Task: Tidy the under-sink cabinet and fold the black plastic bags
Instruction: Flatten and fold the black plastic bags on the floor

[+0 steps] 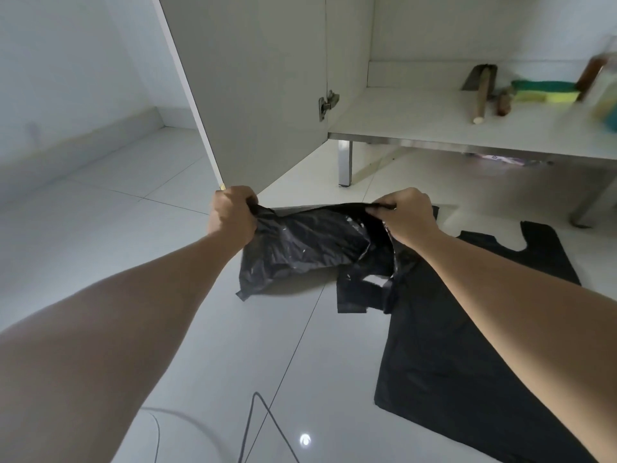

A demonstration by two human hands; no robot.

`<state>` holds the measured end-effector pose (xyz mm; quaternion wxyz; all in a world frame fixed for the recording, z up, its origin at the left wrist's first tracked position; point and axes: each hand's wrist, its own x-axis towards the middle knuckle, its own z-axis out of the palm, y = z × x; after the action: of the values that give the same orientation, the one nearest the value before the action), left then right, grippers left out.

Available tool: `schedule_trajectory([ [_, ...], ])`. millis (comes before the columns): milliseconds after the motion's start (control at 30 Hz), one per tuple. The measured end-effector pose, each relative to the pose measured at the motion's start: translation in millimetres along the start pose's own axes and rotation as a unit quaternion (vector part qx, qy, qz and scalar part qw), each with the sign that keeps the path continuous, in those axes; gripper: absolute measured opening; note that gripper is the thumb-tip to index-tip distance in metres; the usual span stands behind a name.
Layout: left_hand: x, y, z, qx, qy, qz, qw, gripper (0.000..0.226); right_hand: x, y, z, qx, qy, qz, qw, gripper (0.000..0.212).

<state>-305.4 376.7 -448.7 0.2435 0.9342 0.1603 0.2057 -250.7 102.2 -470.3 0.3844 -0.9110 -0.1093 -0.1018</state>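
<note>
A crumpled black plastic bag [300,245] hangs just above the white tiled floor, stretched between my hands. My left hand [232,217] grips its left top edge and my right hand [405,213] pinches its right top edge. Under my right forearm a larger black bag [450,355] lies flat on the floor, and another flat black bag [547,252] with handle cut-outs lies behind it. The under-sink cabinet [417,128] stands open ahead, its floor panel raised on metal legs.
The open cabinet door [253,95] hangs just beyond my left hand. On the cabinet floor lie a wooden-handled scraper [480,91], a green and yellow sponge [544,91] and blurred bottles [601,88] at the right. A thin cable [263,426] crosses the floor near me.
</note>
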Motion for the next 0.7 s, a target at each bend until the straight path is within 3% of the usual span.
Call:
schedule_trajectory([
  [133,-4.2,-16.2,-8.0,0.139,-0.029,-0.023,0.990,0.029,4.5,7.3,-6.9,-0.041,0.064,-0.034,0.997,0.022],
  [233,-15.7,-28.4,-16.4,0.328,-0.118,-0.009,0.937,0.020,13.1,7.9,-11.7,-0.020,0.119,0.021,0.992,0.023],
  [300,-20.5,-38.1,-20.0,0.386,-0.188,-0.030,0.903,0.020,18.7,3.7,-15.4,0.024,0.113,0.071,0.991,0.022],
  [400,-22.5,-36.8,-17.1,0.391,-0.318,-0.085,0.859,0.058,21.7,-2.8,-20.7,0.089,0.091,0.102,0.987,0.018],
  [467,-18.0,-28.7,-6.8,0.266,-0.327,-0.123,0.898,0.087,17.7,-11.5,-27.8,0.142,0.076,0.122,0.979,0.019],
  [533,-11.8,-15.5,2.9,0.154,-0.257,-0.132,0.945,0.108,15.7,-18.6,-34.7,0.202,0.069,0.135,0.968,0.022],
  [567,-9.9,-9.0,6.7,0.127,-0.227,-0.115,0.959,0.107,15.8,-22.2,-38.3,0.229,0.070,0.143,0.960,0.024],
  [600,-7.1,-4.6,11.0,0.112,-0.210,-0.095,0.966,0.093,15.9,-25.5,-43.1,0.254,0.075,0.154,0.952,0.026],
  [700,-7.9,8.5,18.4,0.070,-0.172,-0.080,0.979,0.025,18.2,-32.0,-66.8,0.324,0.101,0.221,0.914,0.030],
])
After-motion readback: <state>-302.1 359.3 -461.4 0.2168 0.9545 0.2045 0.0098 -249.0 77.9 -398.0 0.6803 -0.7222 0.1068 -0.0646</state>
